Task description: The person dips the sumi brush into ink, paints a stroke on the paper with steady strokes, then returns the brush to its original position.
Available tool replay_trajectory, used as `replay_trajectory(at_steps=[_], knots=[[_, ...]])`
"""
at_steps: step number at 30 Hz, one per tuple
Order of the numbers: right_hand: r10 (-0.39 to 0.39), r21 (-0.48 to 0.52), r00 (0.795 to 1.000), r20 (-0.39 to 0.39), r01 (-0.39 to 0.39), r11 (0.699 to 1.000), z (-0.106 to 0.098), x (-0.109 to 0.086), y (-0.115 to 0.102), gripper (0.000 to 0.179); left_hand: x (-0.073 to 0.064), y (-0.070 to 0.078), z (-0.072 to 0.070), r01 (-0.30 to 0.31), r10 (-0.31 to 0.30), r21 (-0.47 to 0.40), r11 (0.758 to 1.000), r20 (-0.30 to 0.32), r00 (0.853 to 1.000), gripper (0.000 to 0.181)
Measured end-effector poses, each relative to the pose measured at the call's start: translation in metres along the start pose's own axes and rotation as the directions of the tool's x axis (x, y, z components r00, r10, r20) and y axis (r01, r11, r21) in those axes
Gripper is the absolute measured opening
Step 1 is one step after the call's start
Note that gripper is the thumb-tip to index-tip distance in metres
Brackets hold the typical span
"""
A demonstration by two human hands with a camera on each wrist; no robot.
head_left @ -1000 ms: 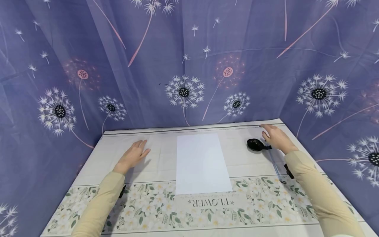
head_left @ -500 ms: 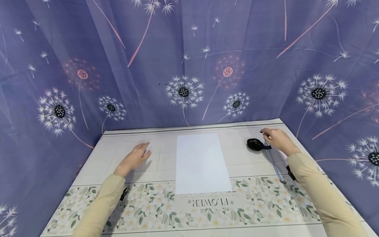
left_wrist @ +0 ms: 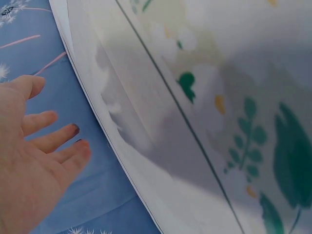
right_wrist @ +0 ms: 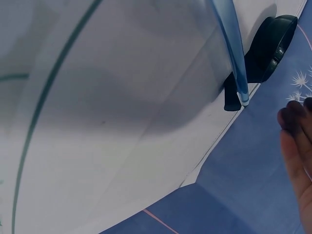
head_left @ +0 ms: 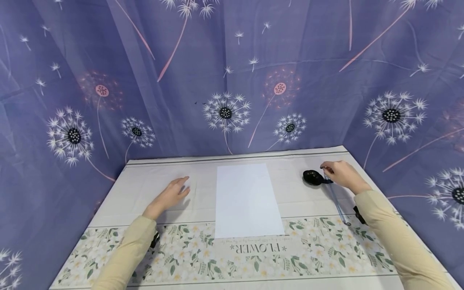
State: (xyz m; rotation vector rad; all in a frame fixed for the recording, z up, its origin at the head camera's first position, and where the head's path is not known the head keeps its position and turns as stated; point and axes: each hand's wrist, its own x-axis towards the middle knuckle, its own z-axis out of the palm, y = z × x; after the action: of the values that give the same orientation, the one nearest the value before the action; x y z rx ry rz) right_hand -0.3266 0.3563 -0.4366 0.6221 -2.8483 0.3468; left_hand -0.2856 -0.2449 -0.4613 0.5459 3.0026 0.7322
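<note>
My left hand (head_left: 168, 196) hovers over the left side of the table, fingers loosely extended and thumb apart. In the left wrist view its palm and fingers hold nothing. At the right, my right hand (head_left: 342, 174) is above a black round-bowled spoon (head_left: 312, 177) with a short handle. Across that handle lies a thin translucent blue rod (head_left: 337, 201), a small dark ring at its near end. The right wrist view shows the bent fingers and thumb (right_wrist: 292, 151) beside the rod's far tip, with a gap between.
A blank white sheet of paper (head_left: 246, 201) lies mid-table on the white cloth with its floral band (head_left: 174, 253). Purple dandelion curtains (head_left: 174, 100) enclose the back and sides of the table. Dark straps sit under both sleeves.
My right hand has come slightly nearer, its fingers bending in towards the thumb close to the rod's tip. My left hand has drifted a little right. The spoon, rod and paper stay put.
</note>
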Motion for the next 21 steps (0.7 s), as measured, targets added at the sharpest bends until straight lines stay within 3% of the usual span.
replay_trajectory(at_steps=[8,14,21], knots=[[-0.007,0.010,1.000,0.024,0.007,1.000,0.001,-0.001,-0.002,0.022,-0.002,0.006,0.002,0.007,-0.006,-0.053,0.999,0.026,1.000,0.056],[-0.001,0.023,0.998,0.060,0.000,1.000,0.001,-0.005,-0.003,0.022,-0.002,0.008,0.006,-0.014,0.015,-0.042,0.999,0.031,0.999,0.054],[-0.065,0.027,0.998,0.017,0.065,0.998,0.001,-0.011,-0.005,0.021,-0.002,0.015,0.009,-0.055,0.056,-0.045,0.998,0.039,0.998,0.053]])
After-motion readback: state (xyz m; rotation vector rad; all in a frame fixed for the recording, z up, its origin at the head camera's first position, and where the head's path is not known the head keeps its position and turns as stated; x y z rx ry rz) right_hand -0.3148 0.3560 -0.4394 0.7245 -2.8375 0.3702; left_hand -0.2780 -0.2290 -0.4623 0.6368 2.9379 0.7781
